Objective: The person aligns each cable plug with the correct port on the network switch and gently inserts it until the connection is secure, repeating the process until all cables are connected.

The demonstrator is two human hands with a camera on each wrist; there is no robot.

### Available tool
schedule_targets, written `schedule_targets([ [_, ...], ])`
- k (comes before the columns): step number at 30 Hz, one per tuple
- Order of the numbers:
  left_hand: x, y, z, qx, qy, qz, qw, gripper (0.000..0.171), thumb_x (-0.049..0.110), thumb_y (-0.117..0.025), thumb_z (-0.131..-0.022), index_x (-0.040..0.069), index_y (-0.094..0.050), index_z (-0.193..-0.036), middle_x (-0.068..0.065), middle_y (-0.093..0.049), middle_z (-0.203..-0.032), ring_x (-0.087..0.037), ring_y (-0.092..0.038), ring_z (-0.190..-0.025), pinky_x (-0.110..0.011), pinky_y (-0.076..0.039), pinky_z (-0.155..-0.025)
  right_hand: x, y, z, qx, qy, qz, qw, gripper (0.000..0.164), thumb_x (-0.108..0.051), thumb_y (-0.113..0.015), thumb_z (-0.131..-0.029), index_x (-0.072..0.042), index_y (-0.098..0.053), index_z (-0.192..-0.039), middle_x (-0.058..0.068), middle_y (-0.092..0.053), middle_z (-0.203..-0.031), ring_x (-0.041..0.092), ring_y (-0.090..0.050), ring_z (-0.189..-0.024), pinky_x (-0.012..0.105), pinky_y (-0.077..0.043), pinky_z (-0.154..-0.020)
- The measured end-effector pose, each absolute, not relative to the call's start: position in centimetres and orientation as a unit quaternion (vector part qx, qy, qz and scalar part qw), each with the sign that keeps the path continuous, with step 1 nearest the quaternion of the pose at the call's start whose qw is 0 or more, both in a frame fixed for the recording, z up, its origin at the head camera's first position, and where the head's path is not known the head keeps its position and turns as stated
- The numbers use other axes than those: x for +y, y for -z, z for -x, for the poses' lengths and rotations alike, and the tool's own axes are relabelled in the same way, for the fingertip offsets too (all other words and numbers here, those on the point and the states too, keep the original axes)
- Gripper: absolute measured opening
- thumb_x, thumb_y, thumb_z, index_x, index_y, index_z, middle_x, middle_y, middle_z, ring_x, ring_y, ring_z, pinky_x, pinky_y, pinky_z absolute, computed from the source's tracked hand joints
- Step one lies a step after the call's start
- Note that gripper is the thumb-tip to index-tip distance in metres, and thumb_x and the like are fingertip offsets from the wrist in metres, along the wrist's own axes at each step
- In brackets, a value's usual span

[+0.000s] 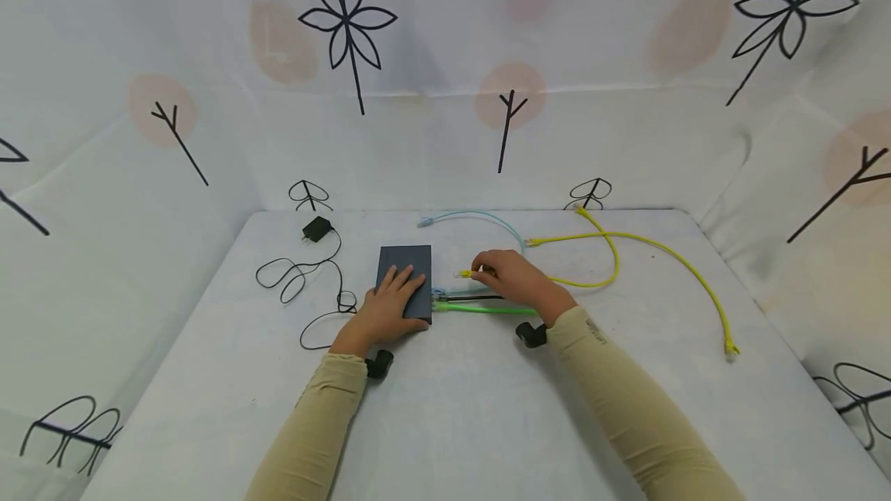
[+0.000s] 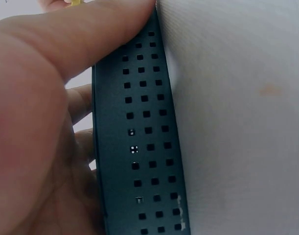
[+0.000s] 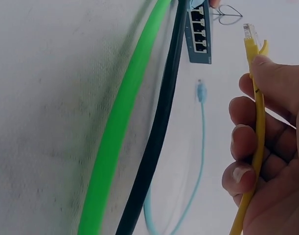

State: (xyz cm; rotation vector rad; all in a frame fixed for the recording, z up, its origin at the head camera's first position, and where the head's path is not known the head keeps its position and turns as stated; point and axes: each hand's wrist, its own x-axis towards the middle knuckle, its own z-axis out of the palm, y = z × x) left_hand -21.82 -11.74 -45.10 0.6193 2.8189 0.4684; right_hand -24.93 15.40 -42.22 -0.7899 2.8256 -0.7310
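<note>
My left hand (image 1: 390, 310) rests on a dark grey network switch (image 1: 411, 255), fingers spread over its top and the thumb along its near edge. In the left wrist view that thumb lies across the vented side (image 2: 139, 122). My right hand (image 1: 511, 277) pinches a yellow network cable (image 3: 259, 122) just behind its clear plug (image 3: 249, 32). The plug points toward the switch, a little apart from it. On the switch's right side are a green cable (image 1: 487, 310), a black cable (image 1: 473, 298) and a light blue cable (image 1: 455, 291). The right wrist view shows several bare ports (image 3: 200, 36).
A black power adapter (image 1: 317, 229) with a tangled thin cord (image 1: 299, 267) lies left of the switch. Behind it, a light blue cable end (image 1: 426, 221) rests on the table. Another yellow cable (image 1: 685, 265) curves across the right side. Printed white cloth surrounds the table.
</note>
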Motion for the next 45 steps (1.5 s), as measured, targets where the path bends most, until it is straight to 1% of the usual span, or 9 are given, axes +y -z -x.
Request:
schedule_targets([
  [4, -11.7, 44.9, 21.8, 0.958, -0.159, -0.212, 0.111, 0.087, 0.053, -0.067, -0.086, 0.025, -0.024, -0.156, -0.003, -0.011, -0.165, -0.032, 0.0, -0.152, -0.069, -0.022, -0.109, 15.0, 42.5, 25.1, 0.937, 0.235, 0.253, 0.06, 0.019, -0.027, -0.057, -0.099, -0.014, -0.066, -0.109, -0.003, -0.063, -0.089, 0.012, -0.053, -0.075, 0.03, -0.047, -0.071],
  [10, -11.6, 44.8, 21.9, 0.959, -0.157, -0.208, 0.112, 0.087, 0.054, -0.067, -0.086, 0.026, -0.024, -0.156, -0.002, -0.01, -0.165, -0.032, 0.001, -0.152, -0.068, -0.022, -0.11, 14.2, 42.7, 25.3, 0.938, 0.233, 0.249, 0.067, 0.02, -0.026, -0.057, -0.099, -0.012, -0.067, -0.11, 0.0, -0.065, -0.093, 0.014, -0.054, -0.076, 0.032, -0.048, -0.073],
  [16, -11.6, 44.8, 21.9, 0.959, -0.159, -0.208, 0.109, 0.087, 0.053, -0.068, -0.085, 0.025, -0.025, -0.156, -0.003, -0.012, -0.164, -0.032, -0.001, -0.152, -0.068, -0.022, -0.109, 13.4, 43.1, 25.6, 0.943, 0.216, 0.239, 0.082, 0.021, -0.026, -0.057, -0.099, -0.012, -0.067, -0.111, 0.0, -0.067, -0.1, 0.014, -0.056, -0.084, 0.034, -0.05, -0.081],
  [24, -11.6, 44.9, 21.9, 0.959, -0.155, -0.21, 0.109, 0.087, 0.054, -0.067, -0.086, 0.026, -0.025, -0.156, -0.003, -0.011, -0.165, -0.032, -0.001, -0.152, -0.068, -0.023, -0.109, 12.7, 43.4, 25.9, 0.938, 0.215, 0.262, 0.077, 0.021, -0.025, -0.057, -0.099, -0.012, -0.068, -0.111, 0.002, -0.069, -0.107, 0.016, -0.061, -0.094, 0.037, -0.051, -0.088],
  [37, -11.7, 44.8, 21.8, 0.959, -0.153, -0.21, 0.11, 0.087, 0.054, -0.067, -0.086, 0.025, -0.025, -0.156, -0.004, -0.011, -0.164, -0.033, -0.002, -0.152, -0.068, -0.023, -0.109, 11.9, 44.3, 26.3, 0.939, 0.205, 0.269, 0.067, 0.02, -0.026, -0.058, -0.099, -0.013, -0.07, -0.108, 0.001, -0.067, -0.103, 0.016, -0.062, -0.094, 0.035, -0.05, -0.086],
  [45, -11.8, 44.9, 21.9, 0.958, -0.159, -0.21, 0.11, 0.086, 0.054, -0.067, -0.086, 0.025, -0.024, -0.156, -0.003, -0.011, -0.165, -0.032, -0.002, -0.152, -0.069, -0.022, -0.109, 11.7, 44.8, 26.5, 0.937, 0.201, 0.28, 0.063, 0.02, -0.026, -0.057, -0.099, -0.014, -0.07, -0.109, 0.001, -0.067, -0.104, 0.017, -0.062, -0.096, 0.035, -0.05, -0.087],
])
